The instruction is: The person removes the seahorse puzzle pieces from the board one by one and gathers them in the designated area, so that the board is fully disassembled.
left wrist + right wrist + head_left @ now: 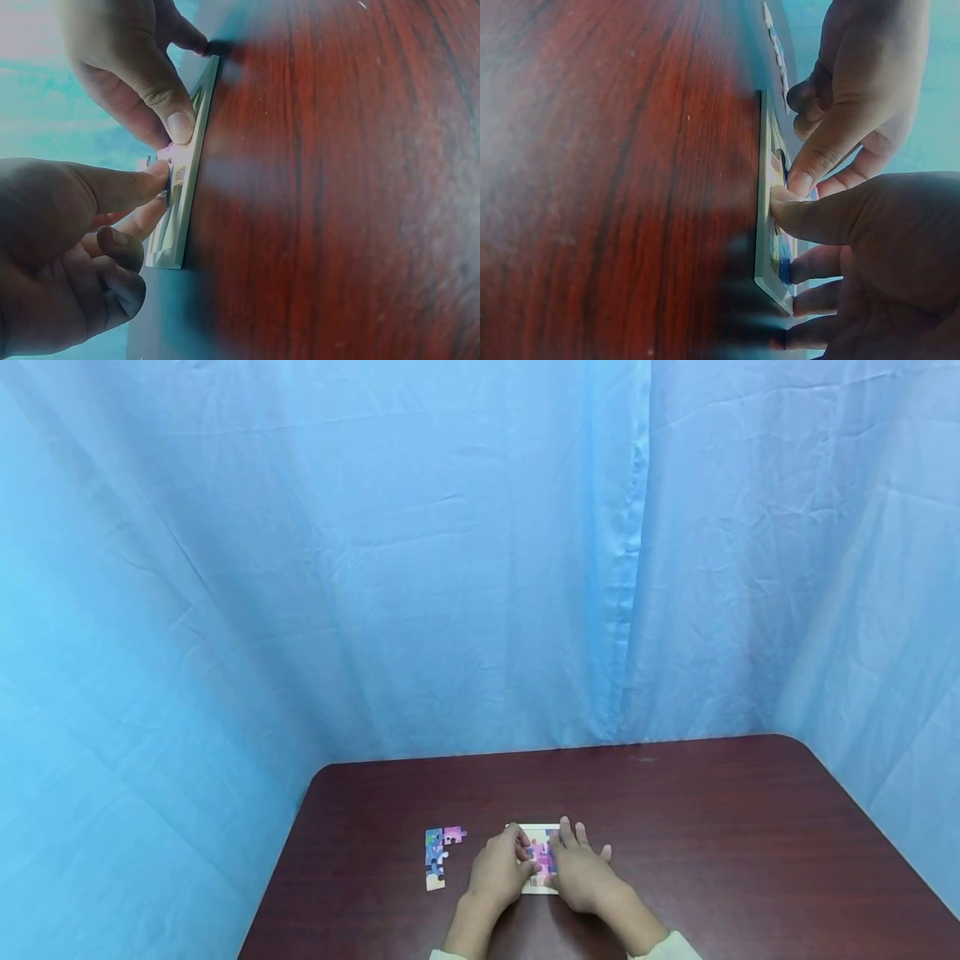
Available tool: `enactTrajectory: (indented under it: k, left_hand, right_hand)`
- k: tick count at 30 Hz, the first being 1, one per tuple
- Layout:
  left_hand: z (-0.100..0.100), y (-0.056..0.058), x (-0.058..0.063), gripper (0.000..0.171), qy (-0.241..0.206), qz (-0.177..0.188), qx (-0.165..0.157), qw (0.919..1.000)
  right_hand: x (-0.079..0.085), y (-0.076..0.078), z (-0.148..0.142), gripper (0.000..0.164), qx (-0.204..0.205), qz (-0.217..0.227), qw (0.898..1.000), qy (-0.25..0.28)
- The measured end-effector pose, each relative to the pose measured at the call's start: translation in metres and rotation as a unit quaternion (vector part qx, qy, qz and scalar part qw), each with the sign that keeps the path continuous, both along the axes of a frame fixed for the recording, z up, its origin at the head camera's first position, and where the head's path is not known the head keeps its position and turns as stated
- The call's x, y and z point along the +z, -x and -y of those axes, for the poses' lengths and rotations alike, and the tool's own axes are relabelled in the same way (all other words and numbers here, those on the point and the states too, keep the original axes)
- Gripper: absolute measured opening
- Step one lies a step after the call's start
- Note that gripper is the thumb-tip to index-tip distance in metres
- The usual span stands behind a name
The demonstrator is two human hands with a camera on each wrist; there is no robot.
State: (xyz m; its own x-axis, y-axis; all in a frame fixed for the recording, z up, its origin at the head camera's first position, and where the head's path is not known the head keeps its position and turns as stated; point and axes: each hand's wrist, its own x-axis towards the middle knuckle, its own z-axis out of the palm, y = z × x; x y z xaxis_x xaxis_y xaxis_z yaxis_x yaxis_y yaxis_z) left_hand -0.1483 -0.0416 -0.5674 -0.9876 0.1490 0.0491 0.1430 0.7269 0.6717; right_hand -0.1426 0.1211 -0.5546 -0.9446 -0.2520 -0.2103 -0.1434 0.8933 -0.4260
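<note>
A shallow pale puzzle tray (538, 827) lies flat on the table between the two hands, with pink and blue jigsaw pieces (538, 855) inside. My left hand (497, 868) comes over its left side. Between thumb and fingers it pinches a small jigsaw piece (168, 193), tilted on edge over the tray; its picture is mostly hidden. My right hand (587, 870) rests on the tray's right side, fingers spread and fairly straight. In the right wrist view its thumb (810, 214) presses at the tray's near edge, close to the left thumb. The hands cover part of the puzzle.
Several loose jigsaw pieces (435, 858), blue, pink and cream, lie joined or close together left of the tray. The dark red-brown wooden table (720, 835) has rounded far corners. Blue curtains (450, 568) hang behind it and at both sides.
</note>
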Motion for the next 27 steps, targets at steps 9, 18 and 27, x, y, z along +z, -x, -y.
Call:
enactTrajectory:
  k: [9, 18, 27]
  left_hand:
    - [0.0009, 0.0008, 0.0012, 0.029, -0.006, -0.006, 0.004, 0.9999]
    - [0.0022, 0.0015, 0.0016, 0.029, -0.005, -0.006, 0.000, 1.0000]
    - [0.0020, 0.0007, 0.0000, 0.016, 0.006, -0.012, 0.010, 0.9999]
  right_hand:
    - [-0.0005, 0.0009, -0.0004, 0.073, 0.000, 0.015, 1.000, 0.007]
    - [-0.0016, 0.0002, 0.0018, 0.069, -0.002, -0.004, 1.000, -0.008]
    - [-0.0006, -0.0002, 0.0028, 0.070, -0.004, -0.018, 1.000, -0.022]
